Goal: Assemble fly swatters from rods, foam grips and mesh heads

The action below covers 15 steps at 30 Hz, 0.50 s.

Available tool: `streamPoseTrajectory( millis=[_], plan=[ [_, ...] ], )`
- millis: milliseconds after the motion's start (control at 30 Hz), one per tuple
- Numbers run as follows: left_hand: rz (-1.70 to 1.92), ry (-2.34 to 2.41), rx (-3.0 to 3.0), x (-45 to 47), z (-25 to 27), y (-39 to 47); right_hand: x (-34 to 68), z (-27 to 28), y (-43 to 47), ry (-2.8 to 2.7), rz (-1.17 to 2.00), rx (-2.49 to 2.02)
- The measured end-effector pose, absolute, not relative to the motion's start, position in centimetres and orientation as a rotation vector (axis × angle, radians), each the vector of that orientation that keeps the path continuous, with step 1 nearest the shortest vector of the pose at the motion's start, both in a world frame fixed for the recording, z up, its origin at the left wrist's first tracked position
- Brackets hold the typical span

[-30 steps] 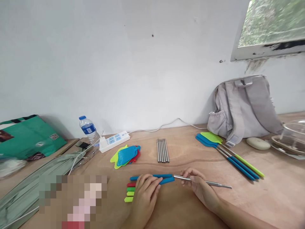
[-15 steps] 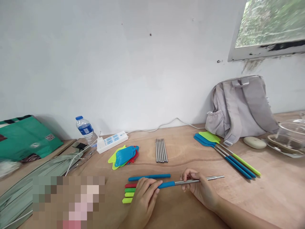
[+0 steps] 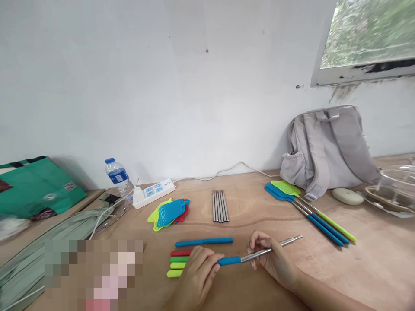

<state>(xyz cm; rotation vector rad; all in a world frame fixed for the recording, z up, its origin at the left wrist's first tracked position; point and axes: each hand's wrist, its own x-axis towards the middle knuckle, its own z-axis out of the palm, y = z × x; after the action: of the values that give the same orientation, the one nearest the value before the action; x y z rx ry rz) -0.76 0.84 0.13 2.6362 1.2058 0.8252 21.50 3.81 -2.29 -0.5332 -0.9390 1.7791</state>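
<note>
My left hand (image 3: 199, 272) is closed around a blue handle (image 3: 231, 261). A metal rod (image 3: 291, 240) runs out of the handle's right end, its narrower tip pointing right and slightly up. My right hand (image 3: 274, 261) pinches this rod between thumb and fingers. Partly under my left hand lie a red handle (image 3: 180, 253), a green handle (image 3: 178, 259) and yellow-green handles (image 3: 175, 273). Just beyond them rests another blue handle (image 3: 204, 242). Several loose metal rods (image 3: 220, 206) lie side by side farther back, right of a pile of fly swatter heads (image 3: 171, 213).
Whole fly swatters (image 3: 319, 220) lie on the right before a grey backpack (image 3: 327, 147). A white case (image 3: 348, 196) and clear container (image 3: 397, 185) sit beyond. At left are a power strip (image 3: 154, 194), water bottle (image 3: 119, 177), green bag (image 3: 42, 185) and grey-green cloth (image 3: 55, 233).
The handle end in my left hand has dropped a little and the rod's tip has risen slightly, so the joined piece slants more. Both hands keep their hold.
</note>
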Motion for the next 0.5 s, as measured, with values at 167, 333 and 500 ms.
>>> streamPoseTrajectory(
  millis=[167,333,500],
  plan=[
    [0.759,1.149,2.634,-0.6,0.2,0.6,21.3,-2.4,3.8,-0.967,1.816,-0.489],
    [0.752,1.099,2.512,0.7,-0.7,0.1,19.7,-2.1,2.7,-1.039,1.814,-0.465],
    [0.896,1.041,2.255,1.8,-2.1,-0.2,18.1,-2.2,1.7,-1.127,1.807,-0.481]
  ],
)
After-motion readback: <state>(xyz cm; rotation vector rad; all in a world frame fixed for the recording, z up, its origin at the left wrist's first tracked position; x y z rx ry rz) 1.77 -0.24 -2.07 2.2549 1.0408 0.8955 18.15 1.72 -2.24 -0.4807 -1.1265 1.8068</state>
